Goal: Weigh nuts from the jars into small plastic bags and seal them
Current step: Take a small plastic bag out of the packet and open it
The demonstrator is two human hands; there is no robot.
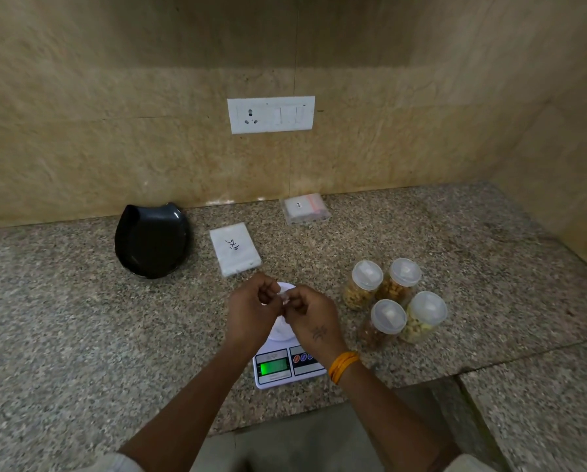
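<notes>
My left hand [252, 310] and my right hand [310, 316] meet above a white kitchen scale [287, 366] whose green display is lit. Both pinch the top edge of a small clear plastic bag [282, 296], which hangs between them over the scale's round platform; most of the bag is hidden by my fingers. Several clear jars of nuts with translucent lids [392, 299] stand in a cluster just right of the scale, all closed. A white pack of bags marked in pen [234, 248] lies beyond the scale, and another pack of zip bags [305, 208] lies near the wall.
A black plate [151, 240] sits at the left on the speckled granite counter [81, 318]. A white socket and switch panel [271, 114] is on the tan wall behind. A side wall closes the right. The counter's front edge steps back near my body.
</notes>
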